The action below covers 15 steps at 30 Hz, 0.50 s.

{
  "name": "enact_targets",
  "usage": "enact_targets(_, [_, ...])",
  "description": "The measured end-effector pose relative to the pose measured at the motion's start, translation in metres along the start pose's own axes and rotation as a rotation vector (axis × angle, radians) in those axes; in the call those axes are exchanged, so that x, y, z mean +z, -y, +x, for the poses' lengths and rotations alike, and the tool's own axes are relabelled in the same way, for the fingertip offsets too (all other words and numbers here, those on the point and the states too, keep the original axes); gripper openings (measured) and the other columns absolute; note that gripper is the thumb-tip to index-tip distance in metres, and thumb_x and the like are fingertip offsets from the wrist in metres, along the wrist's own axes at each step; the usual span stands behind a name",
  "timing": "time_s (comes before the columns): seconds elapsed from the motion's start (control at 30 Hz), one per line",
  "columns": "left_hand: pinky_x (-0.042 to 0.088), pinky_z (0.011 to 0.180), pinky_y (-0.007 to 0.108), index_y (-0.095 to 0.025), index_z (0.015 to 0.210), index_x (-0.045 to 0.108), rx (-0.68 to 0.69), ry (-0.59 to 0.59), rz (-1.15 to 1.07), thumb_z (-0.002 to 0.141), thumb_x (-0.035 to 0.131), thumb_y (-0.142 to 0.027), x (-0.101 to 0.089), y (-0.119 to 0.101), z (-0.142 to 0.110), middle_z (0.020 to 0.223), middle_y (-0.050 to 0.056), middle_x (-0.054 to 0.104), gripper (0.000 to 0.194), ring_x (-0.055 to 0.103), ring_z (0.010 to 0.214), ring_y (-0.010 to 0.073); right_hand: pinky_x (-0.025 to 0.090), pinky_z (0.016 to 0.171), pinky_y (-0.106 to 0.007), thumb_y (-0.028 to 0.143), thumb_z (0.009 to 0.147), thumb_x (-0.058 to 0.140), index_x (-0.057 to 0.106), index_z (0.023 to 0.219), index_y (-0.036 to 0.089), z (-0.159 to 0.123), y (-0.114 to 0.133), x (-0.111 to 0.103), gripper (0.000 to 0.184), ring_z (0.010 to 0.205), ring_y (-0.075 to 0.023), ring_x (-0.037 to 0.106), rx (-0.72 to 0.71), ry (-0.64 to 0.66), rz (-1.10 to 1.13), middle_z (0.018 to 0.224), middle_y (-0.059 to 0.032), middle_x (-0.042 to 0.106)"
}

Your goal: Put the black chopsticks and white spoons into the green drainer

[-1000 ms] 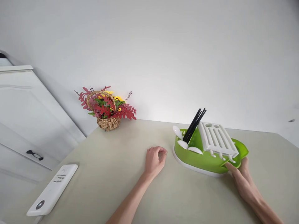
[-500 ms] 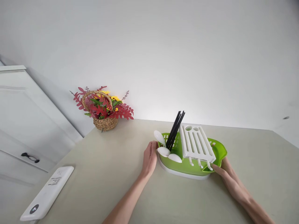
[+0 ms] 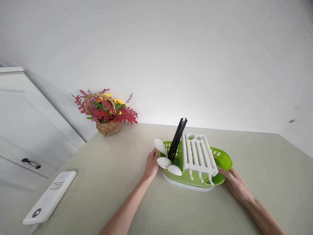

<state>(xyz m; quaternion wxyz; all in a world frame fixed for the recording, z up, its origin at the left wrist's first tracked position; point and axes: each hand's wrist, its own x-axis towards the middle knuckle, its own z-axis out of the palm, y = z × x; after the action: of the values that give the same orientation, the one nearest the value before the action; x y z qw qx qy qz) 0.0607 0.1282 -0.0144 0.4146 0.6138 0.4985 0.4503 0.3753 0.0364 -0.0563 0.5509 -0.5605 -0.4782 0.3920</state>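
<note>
A green plastic utensil holder (image 3: 195,180) on a white base tray (image 3: 188,187) stands on the table between my hands. Its left compartment holds black chopsticks (image 3: 176,140) leaning right and three white spoons (image 3: 164,162). A white slotted knife rack (image 3: 199,151) with hooks along its front edge covers the middle. My left hand (image 3: 152,164) is closed against the holder's left end, fingertips hidden behind it. At the right end, my right hand (image 3: 235,185) grips the green wall, its thumb over the rim and the other fingers mostly hidden below.
A wicker basket of artificial flowers (image 3: 109,128) stands at the table's back left. On the left edge lies a long white device (image 3: 52,195) with a round dark display. Beyond it is a white cabinet (image 3: 31,124), and a wall (image 3: 195,65) rises behind the table.
The utensil holder has shifted a little left and slightly nearer, with both my hands still on it. The view has also moved slightly.
</note>
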Motion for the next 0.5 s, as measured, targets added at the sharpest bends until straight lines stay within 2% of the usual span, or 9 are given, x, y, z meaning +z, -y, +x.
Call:
enact_targets(0.1, [0.054, 0.07, 0.038, -0.026, 0.078, 0.063, 0.008, 0.011, 0.02, 0.096, 0.046, -0.055, -0.002, -0.001, -0.003, 0.079, 0.004, 0.073, 0.038, 0.068, 0.08, 0.0267, 0.053, 0.105, -0.055, 0.069, 0.081, 0.07, 0.073, 0.131, 0.024, 0.001, 0.006, 0.001, 0.067, 0.123, -0.04, 0.067, 0.071, 0.124, 0.089, 0.126, -0.0129, 0.076])
enact_targets(0.2, [0.055, 0.075, 0.036, -0.025, 0.084, 0.066, 0.019, -0.015, 0.027, 0.096, 0.048, -0.05, -0.004, -0.002, -0.008, 0.088, 0.005, 0.076, 0.033, 0.07, 0.087, 0.0263, 0.049, 0.108, -0.055, 0.07, 0.082, 0.069, 0.073, 0.128, 0.022, 0.0, 0.009, 0.001, 0.067, 0.125, -0.0388, 0.065, 0.085, 0.162, 0.119, 0.127, -0.0131, 0.075])
enact_targets(0.3, [0.056, 0.081, 0.036, -0.023, 0.09, 0.067, 0.034, -0.096, 0.021, 0.098, 0.045, -0.049, -0.006, -0.005, -0.018, 0.091, 0.006, 0.076, 0.035, 0.071, 0.092, 0.0257, 0.048, 0.11, -0.052, 0.069, 0.082, 0.069, 0.074, 0.124, 0.02, -0.002, 0.014, 0.001, 0.064, 0.128, -0.0374, 0.063, 0.076, 0.163, 0.15, 0.129, -0.0139, 0.074])
enact_targets(0.4, [0.056, 0.088, 0.037, -0.022, 0.091, 0.067, 0.041, -0.204, 0.02, 0.098, 0.044, -0.051, -0.008, -0.008, -0.038, 0.095, 0.007, 0.077, 0.038, 0.072, 0.098, 0.0257, 0.047, 0.111, -0.049, 0.068, 0.084, 0.068, 0.073, 0.125, 0.022, -0.01, 0.022, 0.002, 0.062, 0.129, -0.0354, 0.062, 0.037, 0.175, 0.196, 0.132, -0.0129, 0.073])
enact_targets(0.5, [0.055, 0.093, 0.039, -0.022, 0.094, 0.068, 0.029, -0.281, 0.039, 0.098, 0.044, -0.052, -0.013, -0.008, -0.067, 0.103, 0.009, 0.076, 0.039, 0.072, 0.104, 0.0261, 0.045, 0.111, -0.052, 0.072, 0.083, 0.066, 0.072, 0.127, 0.023, -0.023, 0.031, 0.005, 0.066, 0.128, -0.0341, 0.064, -0.059, 0.072, 0.139, 0.131, -0.0122, 0.073])
